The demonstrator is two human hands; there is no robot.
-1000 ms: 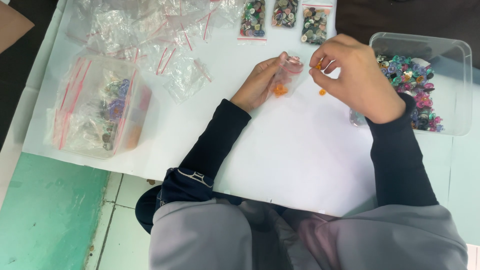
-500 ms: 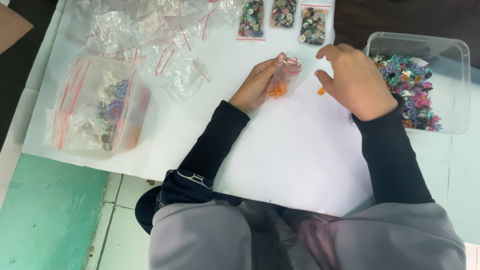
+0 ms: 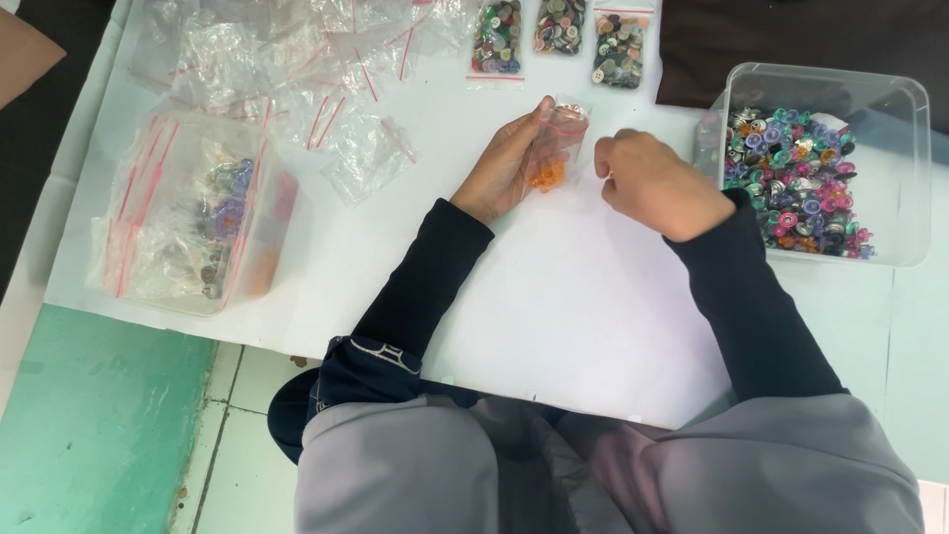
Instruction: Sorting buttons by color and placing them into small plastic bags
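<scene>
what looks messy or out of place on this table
Only the heap of empty clear zip bags at top left, crumpled and overlapping. The three filled bags lie in a row; nothing looks spilled.

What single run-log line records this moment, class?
left hand: holds bag with orange buttons | right hand: closed beside bag | tub: buttons inside | filled bags: above

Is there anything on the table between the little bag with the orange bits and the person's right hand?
No. In the head view, only a bare strip of white table separates the small bag from the right hand.
</scene>
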